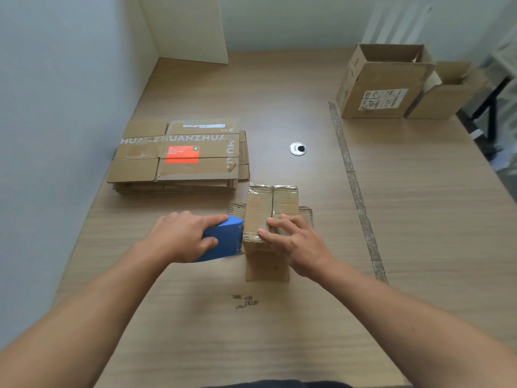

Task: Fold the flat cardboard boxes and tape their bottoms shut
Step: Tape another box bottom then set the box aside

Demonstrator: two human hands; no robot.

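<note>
While our left hand [181, 236] grips the blue tape dispenser [223, 239] against the near left edge of the upturned cardboard box [265, 208] on the table [279, 331], our right hand [296, 245] presses straight fingers [277, 223] on its closed flaps, whose seam runs directly away from us.

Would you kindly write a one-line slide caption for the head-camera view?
Left hand holds a blue tape dispenser against the small box while the right hand presses its taped flaps.

Wooden table [265, 340]. Round metal cable hole [297, 149] mid-table. Long worn strip [353, 180] stuck along tabletop, right of hole. Dark crumbs [246, 301] near front. White board [190, 26] leaning in far corner. Black frame [488, 113] beyond right edge.
</note>
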